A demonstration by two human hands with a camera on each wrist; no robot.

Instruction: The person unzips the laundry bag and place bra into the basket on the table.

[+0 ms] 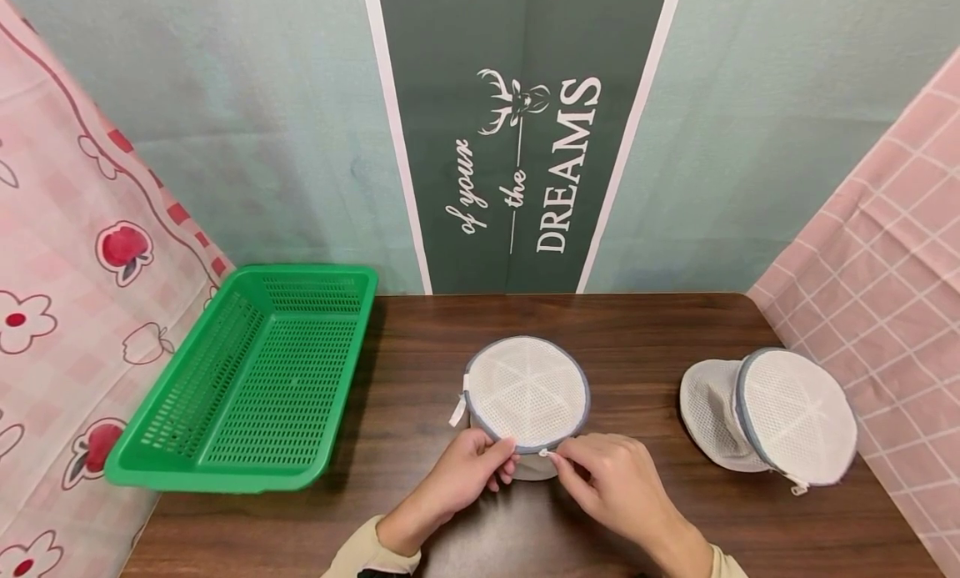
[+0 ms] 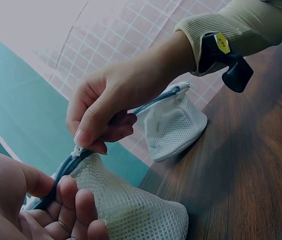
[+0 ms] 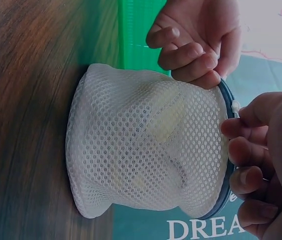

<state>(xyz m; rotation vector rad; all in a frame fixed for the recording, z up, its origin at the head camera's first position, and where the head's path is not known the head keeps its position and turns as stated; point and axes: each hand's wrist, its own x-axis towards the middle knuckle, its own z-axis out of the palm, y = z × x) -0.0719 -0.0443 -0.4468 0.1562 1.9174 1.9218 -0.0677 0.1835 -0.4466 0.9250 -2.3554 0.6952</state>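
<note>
A white mesh laundry bag [image 1: 527,390] with a blue-grey zipped rim stands upright on the table, its round lid lying over the top. My left hand [image 1: 474,469] pinches the rim at the near side between thumb and fingers. Just right of it, my right hand [image 1: 611,482] pinches the small white zipper pull [image 1: 545,453]. Through the mesh in the right wrist view, something pale yellow [image 3: 168,117] shows inside the bag; its kind is unclear. The left wrist view shows both hands close together at the zipper.
A second mesh bag [image 1: 798,415] leans on its side at the right, its zipper pull facing the near side. On the left stands a green plastic basket [image 1: 296,386] with slotted walls. Fabric hangings enclose the back and both sides of the wooden table [image 1: 630,328].
</note>
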